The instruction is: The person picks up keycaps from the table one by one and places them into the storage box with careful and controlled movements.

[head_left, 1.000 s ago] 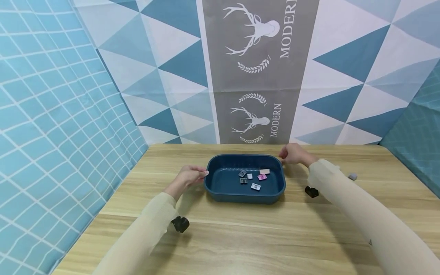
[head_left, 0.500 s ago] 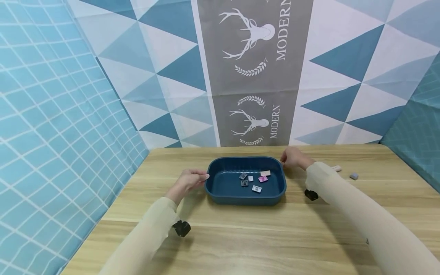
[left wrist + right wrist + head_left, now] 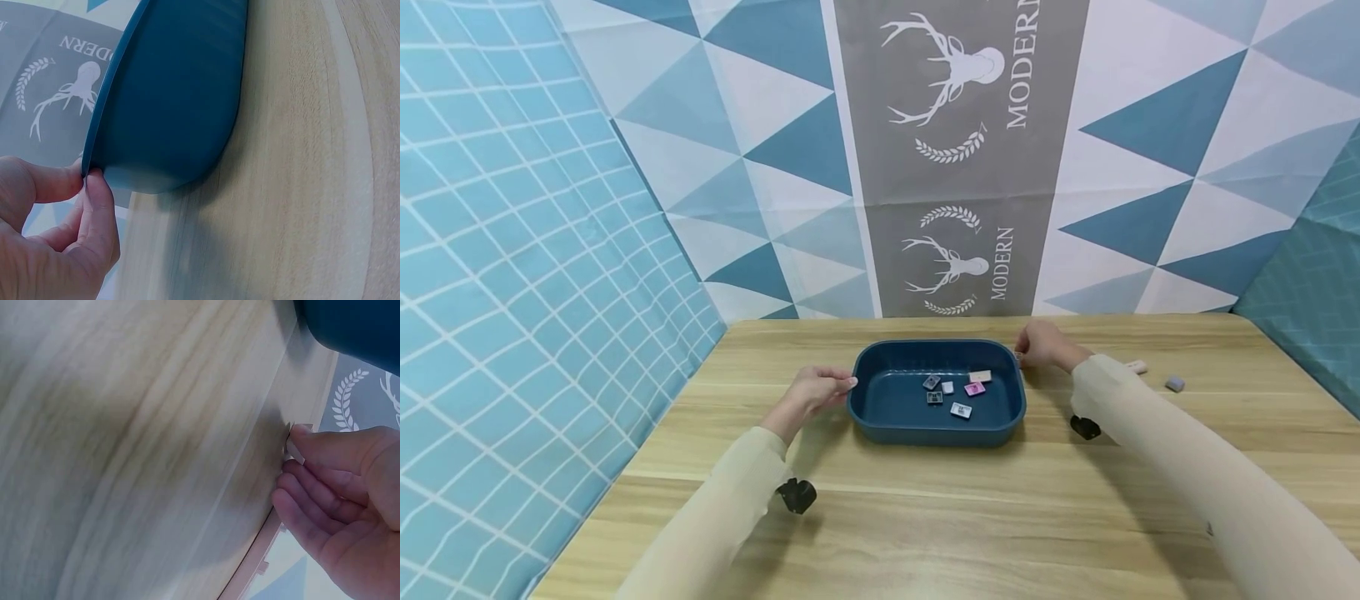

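Note:
A dark blue bin [image 3: 936, 436] stands on the wooden table with several small flat pieces inside, among them a pink one [image 3: 974, 389], a white one [image 3: 960, 410] and a cream one [image 3: 980, 377]. My left hand [image 3: 811, 393] pinches the bin's left rim; in the left wrist view the thumb and fingers [image 3: 99, 212] meet on that rim. Beside the bin's right end, my right hand [image 3: 1047, 343] pinches a small pale piece [image 3: 295, 451], which the thumb and fingers partly cover in the right wrist view.
On the wooden table [image 3: 880, 517], a grey block [image 3: 1175, 383] and a whitish piece [image 3: 1137, 367] lie to the right, just beyond my right sleeve. Patterned cloth [image 3: 955, 167] hangs behind the table, and blue checked cloth [image 3: 535, 275] covers the left side.
My right hand has shifted slightly toward me beside the bin. The whitish piece beyond my right sleeve shows more than before. My left hand stays on the rim.

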The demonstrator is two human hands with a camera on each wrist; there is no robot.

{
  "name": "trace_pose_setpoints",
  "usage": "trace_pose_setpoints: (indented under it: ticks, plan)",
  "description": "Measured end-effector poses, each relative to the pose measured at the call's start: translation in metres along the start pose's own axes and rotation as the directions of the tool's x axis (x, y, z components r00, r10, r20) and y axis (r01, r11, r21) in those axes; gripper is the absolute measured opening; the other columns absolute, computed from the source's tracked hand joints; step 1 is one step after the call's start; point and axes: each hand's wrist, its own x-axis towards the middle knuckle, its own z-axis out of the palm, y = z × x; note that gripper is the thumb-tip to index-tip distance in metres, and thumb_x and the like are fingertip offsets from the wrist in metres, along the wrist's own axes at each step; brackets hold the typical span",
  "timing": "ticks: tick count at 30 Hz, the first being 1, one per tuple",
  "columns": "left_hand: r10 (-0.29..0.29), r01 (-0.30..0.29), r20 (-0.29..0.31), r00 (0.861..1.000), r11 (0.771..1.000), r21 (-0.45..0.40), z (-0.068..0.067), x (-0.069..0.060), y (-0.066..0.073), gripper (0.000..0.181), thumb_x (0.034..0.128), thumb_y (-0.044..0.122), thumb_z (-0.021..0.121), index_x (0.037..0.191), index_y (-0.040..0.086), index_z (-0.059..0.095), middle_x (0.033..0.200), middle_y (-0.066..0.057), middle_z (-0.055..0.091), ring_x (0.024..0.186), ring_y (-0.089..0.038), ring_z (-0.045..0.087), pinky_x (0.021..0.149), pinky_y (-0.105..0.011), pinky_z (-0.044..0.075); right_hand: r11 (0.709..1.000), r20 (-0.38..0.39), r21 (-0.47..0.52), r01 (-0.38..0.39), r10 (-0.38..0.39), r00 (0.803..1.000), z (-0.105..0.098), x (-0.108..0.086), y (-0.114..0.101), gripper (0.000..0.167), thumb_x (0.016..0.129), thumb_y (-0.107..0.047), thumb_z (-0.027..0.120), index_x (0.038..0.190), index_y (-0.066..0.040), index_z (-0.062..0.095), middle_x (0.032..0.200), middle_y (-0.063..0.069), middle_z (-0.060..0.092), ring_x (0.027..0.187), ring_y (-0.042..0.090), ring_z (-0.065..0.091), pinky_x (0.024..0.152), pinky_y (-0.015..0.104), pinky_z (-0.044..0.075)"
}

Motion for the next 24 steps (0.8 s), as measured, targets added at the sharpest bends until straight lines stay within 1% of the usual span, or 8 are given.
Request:
trace_pose_setpoints:
  ticks: [5, 6, 7, 10, 13, 15, 19, 24]
  plan:
    - [0.002, -0.002, 0.004, 1.000, 1.000, -0.007, 0.000, -0.001, 0.001, 0.026, 0.0907, 0.003, 0.063, 0.115, -0.008, 0.061, 0.095, -0.006, 0.063, 0.075, -0.007, 0.061, 0.075, -0.020, 0.058, 1.000, 0.009, 0.008, 0.004, -0.004, 1.000, 0.001, 0.001, 0.007, 0.008, 0.077, -0.006, 0.074, 0.083, -0.001, 0.074, 0.079, 0.011, 0.072, 0.071, 0.019, 0.063, 0.069, 0.036, 0.057]
    - [0.002, -0.002, 0.005, 1.000, 1.000, -0.007, 0.000, -0.001, 0.001, 0.026, 0.0909, 0.003, 0.063, 0.115, -0.008, 0.061, 0.095, -0.006, 0.063, 0.074, -0.007, 0.061, 0.075, -0.020, 0.058, 1.000, 0.009, 0.011, 0.006, -0.007, 1.000, 0.002, 0.002, 0.009, 0.008, 0.076, -0.006, 0.074, 0.082, -0.002, 0.074, 0.079, 0.010, 0.072, 0.071, 0.019, 0.063, 0.068, 0.035, 0.056]
    - [0.002, -0.002, 0.007, 1.000, 1.000, -0.008, 0.000, -0.001, 0.001, 0.026, 0.0910, 0.003, 0.063, 0.115, -0.008, 0.061, 0.095, -0.006, 0.063, 0.074, -0.007, 0.061, 0.075, -0.020, 0.058, 0.999, -0.006, 0.019, 0.036, -0.036, 0.999, 0.004, 0.005, 0.015, 0.006, 0.075, -0.008, 0.075, 0.080, -0.004, 0.075, 0.076, 0.008, 0.072, 0.069, 0.017, 0.062, 0.065, 0.032, 0.055]
    - [0.001, -0.001, 0.006, 1.000, 1.000, -0.010, 0.000, -0.001, 0.001, 0.025, 0.0911, 0.003, 0.063, 0.114, -0.007, 0.061, 0.096, -0.006, 0.063, 0.074, -0.006, 0.060, 0.074, -0.019, 0.058, 0.999, -0.011, 0.016, 0.051, -0.051, 0.999, 0.005, 0.007, 0.019, 0.007, 0.074, -0.009, 0.077, 0.080, -0.006, 0.075, 0.075, 0.007, 0.071, 0.068, 0.017, 0.061, 0.063, 0.030, 0.054]
    - [0.000, 0.000, 0.004, 1.000, 1.000, -0.012, 0.000, -0.002, 0.001, 0.025, 0.0910, 0.003, 0.063, 0.114, -0.007, 0.061, 0.096, -0.006, 0.062, 0.074, -0.006, 0.060, 0.073, -0.018, 0.058, 0.999, -0.012, 0.018, 0.040, -0.040, 0.999, 0.003, 0.005, 0.016, 0.010, 0.073, -0.008, 0.077, 0.081, -0.004, 0.074, 0.077, 0.009, 0.072, 0.070, 0.018, 0.063, 0.065, 0.032, 0.055]
    - [0.003, -0.003, 0.003, 1.000, 1.000, -0.016, 0.000, -0.002, 0.001, 0.026, 0.0908, 0.003, 0.063, 0.114, -0.008, 0.061, 0.095, -0.006, 0.062, 0.074, -0.006, 0.060, 0.073, -0.018, 0.058, 1.000, 0.001, 0.013, 0.005, -0.005, 1.000, 0.000, 0.001, 0.008, 0.012, 0.074, -0.006, 0.076, 0.084, -0.001, 0.074, 0.081, 0.012, 0.072, 0.075, 0.022, 0.065, 0.070, 0.036, 0.057]
    - [0.006, -0.006, 0.006, 1.000, 1.000, -0.022, 0.000, -0.002, 0.000, 0.028, 0.0902, 0.003, 0.064, 0.116, -0.008, 0.061, 0.096, -0.006, 0.063, 0.074, -0.006, 0.061, 0.072, -0.018, 0.058, 1.000, -0.003, -0.002, 0.008, -0.008, 1.000, -0.001, -0.003, 0.001, 0.012, 0.076, -0.004, 0.074, 0.086, 0.002, 0.073, 0.082, 0.014, 0.072, 0.076, 0.022, 0.065, 0.072, 0.036, 0.057]
    - [0.009, -0.009, 0.004, 1.000, 1.000, -0.011, 0.000, -0.002, 0.000, 0.029, 0.0905, 0.004, 0.064, 0.117, -0.008, 0.061, 0.098, -0.007, 0.063, 0.075, -0.006, 0.061, 0.075, -0.019, 0.058, 0.999, -0.007, -0.022, 0.031, -0.031, 1.000, -0.002, -0.003, -0.001, 0.012, 0.077, -0.002, 0.070, 0.087, 0.003, 0.073, 0.082, 0.014, 0.072, 0.075, 0.021, 0.065, 0.070, 0.036, 0.058]
